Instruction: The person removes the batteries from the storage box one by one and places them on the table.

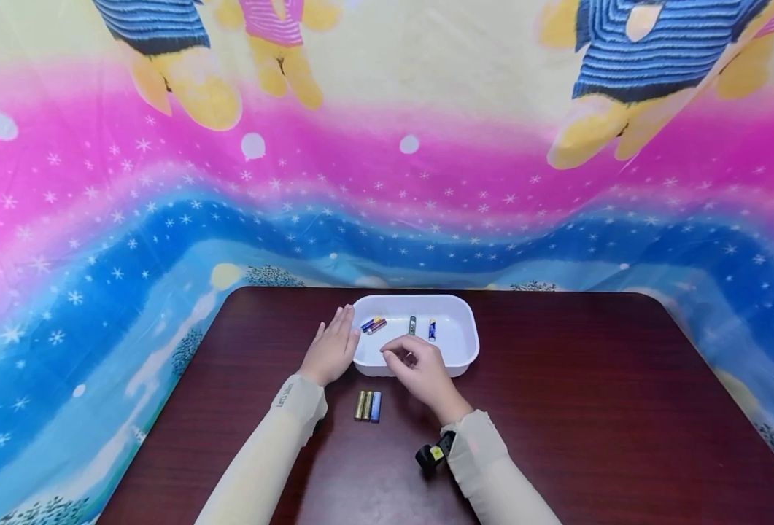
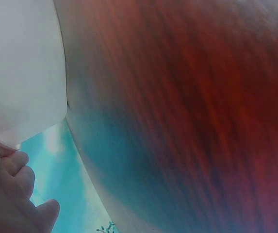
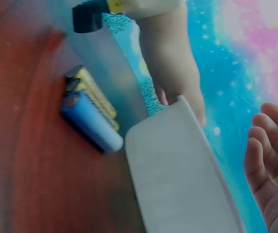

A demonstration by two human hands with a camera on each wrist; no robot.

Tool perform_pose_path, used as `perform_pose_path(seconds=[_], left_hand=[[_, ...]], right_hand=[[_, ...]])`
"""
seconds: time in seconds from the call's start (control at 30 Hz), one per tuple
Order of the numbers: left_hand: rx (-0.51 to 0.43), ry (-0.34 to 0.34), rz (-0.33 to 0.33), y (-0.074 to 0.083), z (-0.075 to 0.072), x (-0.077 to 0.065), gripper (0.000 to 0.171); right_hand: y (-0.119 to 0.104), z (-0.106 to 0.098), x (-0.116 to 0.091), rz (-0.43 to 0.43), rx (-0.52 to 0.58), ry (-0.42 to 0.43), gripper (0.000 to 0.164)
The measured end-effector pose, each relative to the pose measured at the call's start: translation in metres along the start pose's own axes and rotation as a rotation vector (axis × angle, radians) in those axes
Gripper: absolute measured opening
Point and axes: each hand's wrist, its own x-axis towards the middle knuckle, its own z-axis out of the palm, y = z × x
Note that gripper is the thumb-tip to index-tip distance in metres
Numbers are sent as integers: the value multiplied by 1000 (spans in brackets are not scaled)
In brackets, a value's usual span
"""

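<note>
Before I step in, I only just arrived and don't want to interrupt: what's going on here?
A person is handling batteries at a table. Their left hand rests against the side of a white tray, and their right hand is over its near edge, with no battery visible in it. Three batteries lie side by side in front of the tray; more batteries lie inside it.

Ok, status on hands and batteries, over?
Left hand beside rounded white plastic tub; right hand above its near edge, nothing visibly held. Three cylindrical batteries, two gold, one blue, outside; other batteries inside. Nothing visibly blocking.
</note>
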Motion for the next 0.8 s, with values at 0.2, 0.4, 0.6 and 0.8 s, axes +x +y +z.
perform_pose_path(seconds=[0.2, 0.4, 0.6, 0.8], left_hand=[[-5, -8, -9, 1, -1, 0, 60], [1, -28, -17, -1, 0, 2, 60], [3, -35, -24, 0, 0, 1, 60], [-4, -41, -32, 0, 0, 0, 60]], right_hand=[[1, -2, 18, 40, -26, -8, 9], [7, -2, 33, 102, -55, -8, 11], [15, 2, 45, 142, -78, -23, 15], [21, 11, 57, 229, -69, -13, 18]])
